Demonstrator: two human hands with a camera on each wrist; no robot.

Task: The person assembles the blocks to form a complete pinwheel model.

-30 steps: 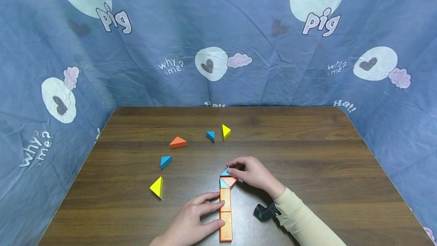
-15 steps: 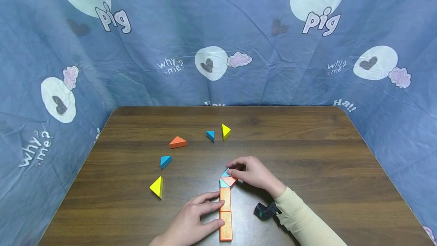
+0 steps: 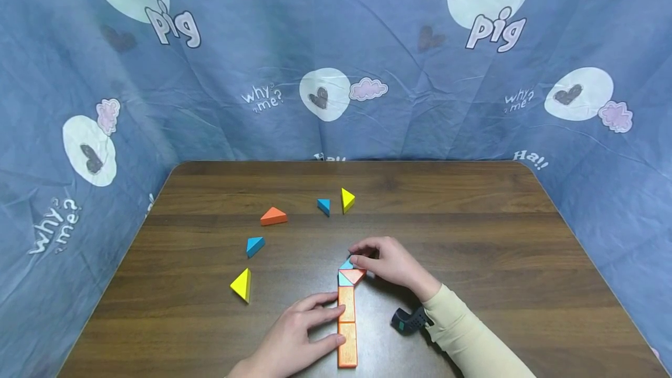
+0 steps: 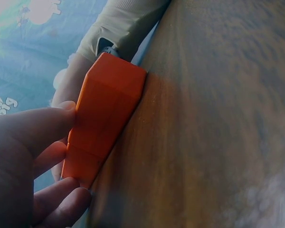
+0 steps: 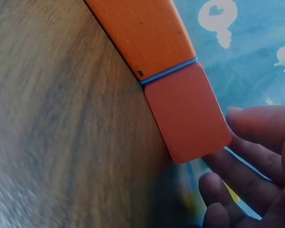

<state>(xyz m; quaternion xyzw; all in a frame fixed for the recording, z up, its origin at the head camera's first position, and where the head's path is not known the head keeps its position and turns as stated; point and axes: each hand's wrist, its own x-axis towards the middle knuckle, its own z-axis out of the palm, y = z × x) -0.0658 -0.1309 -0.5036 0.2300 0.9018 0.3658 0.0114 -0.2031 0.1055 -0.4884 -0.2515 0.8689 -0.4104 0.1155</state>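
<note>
Two orange rectangular blocks lie end to end on the table. Beyond them sit a small light-blue triangular block and an orange triangular block, side by side. Another blue triangular block tops the row, pinched between the thumb and index finger of my right hand. My left hand rests its extended fingertips along the left side of the rectangular blocks. In the right wrist view, the thumb is beside the orange triangular block's end face; the fingers partly hide what lies behind.
Loose on the table are yellow triangular blocks, blue ones and an orange one. A black strap-like device is by the right sleeve. Patterned blue cloth hangs behind the table.
The pinched blue triangular block has moved slightly nearer, narrowing the gap to the orange triangular block. The left hand keeps its place. The head view has tilted slightly.
</note>
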